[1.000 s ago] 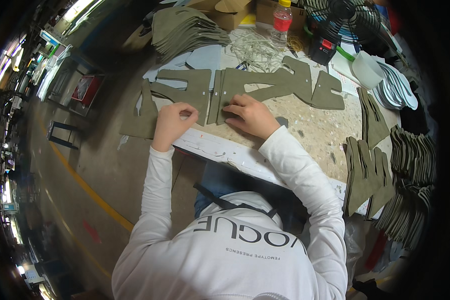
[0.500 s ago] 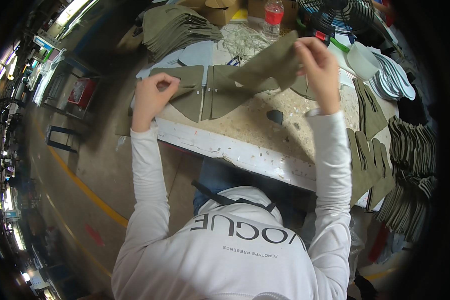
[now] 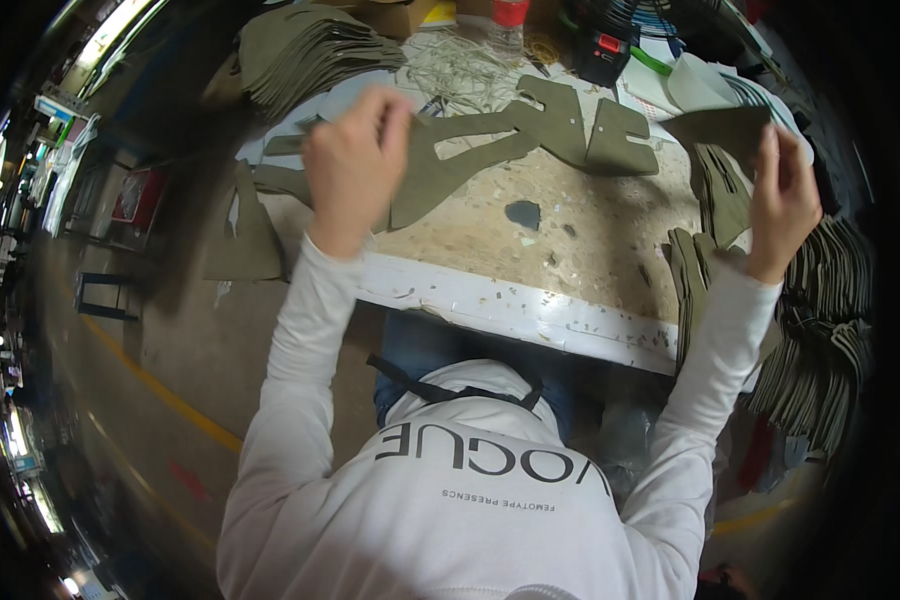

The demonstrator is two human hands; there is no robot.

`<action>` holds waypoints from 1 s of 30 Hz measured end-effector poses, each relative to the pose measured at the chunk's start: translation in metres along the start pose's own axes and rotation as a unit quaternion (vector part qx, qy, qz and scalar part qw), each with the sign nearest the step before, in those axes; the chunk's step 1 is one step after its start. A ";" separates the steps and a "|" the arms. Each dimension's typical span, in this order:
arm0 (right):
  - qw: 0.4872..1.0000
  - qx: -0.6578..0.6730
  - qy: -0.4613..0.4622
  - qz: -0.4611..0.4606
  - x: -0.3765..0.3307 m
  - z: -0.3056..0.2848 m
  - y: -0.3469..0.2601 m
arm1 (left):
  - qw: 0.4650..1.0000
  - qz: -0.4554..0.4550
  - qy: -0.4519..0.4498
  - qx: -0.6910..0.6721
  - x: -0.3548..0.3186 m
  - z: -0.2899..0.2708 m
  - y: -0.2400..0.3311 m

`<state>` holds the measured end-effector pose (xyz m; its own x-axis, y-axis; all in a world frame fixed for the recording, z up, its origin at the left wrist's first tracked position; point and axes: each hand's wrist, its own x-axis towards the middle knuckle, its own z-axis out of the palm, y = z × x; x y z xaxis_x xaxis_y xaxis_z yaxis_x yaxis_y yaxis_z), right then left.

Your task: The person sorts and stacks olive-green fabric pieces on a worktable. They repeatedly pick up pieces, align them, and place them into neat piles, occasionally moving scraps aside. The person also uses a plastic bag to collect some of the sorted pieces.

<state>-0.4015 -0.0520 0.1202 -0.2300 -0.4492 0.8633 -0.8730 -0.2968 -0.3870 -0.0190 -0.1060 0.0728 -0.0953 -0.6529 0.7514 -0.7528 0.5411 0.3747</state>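
My right hand (image 3: 785, 205) is raised at the right side of the table, its fingertips pinched on the corner of an olive cut fabric piece (image 3: 725, 130). This piece hangs just above a small pile of folded olive pieces (image 3: 722, 195). My left hand (image 3: 352, 175) hovers over the left of the table with its fingers closed and turned away; anything in them is hidden. Beneath it, olive fabric pieces (image 3: 440, 185) lie spread, partly covered by the hand. Farther right on the tabletop (image 3: 590, 245) rest two notched olive pieces (image 3: 555, 120).
A tall olive stack (image 3: 310, 55) stands at the far left beside a heap of pale strings (image 3: 460, 68). Behind are a red-labelled bottle (image 3: 508, 20), a black device (image 3: 602, 55) and a white cup (image 3: 692, 85). More olive bundles (image 3: 815, 375) hang at the right. A dark scrap (image 3: 523, 214) lies mid-table.
My right hand has carried the fabric piece from mid-table to the right. My left hand has lifted and shifted right, off the left pieces. The view has shifted slightly.
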 end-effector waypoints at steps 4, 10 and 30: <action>0.989 -0.021 -0.143 -0.033 -0.108 0.000 -0.039 | 0.989 0.024 -0.149 -0.009 -0.084 0.013 0.055; 0.968 0.050 -0.244 0.029 -0.210 -0.023 -0.087 | 0.966 0.090 -0.135 -0.200 -0.163 0.018 0.085; 0.942 0.054 -0.323 0.068 -0.225 -0.028 -0.106 | 0.951 0.117 -0.159 -0.239 -0.171 0.029 0.095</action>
<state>-0.2690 0.1045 -0.0239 0.0040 -0.8985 0.4390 -0.7980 -0.2675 -0.5400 -0.0929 0.0422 -0.0360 -0.4726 -0.5716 0.6708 -0.3125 0.8204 0.4789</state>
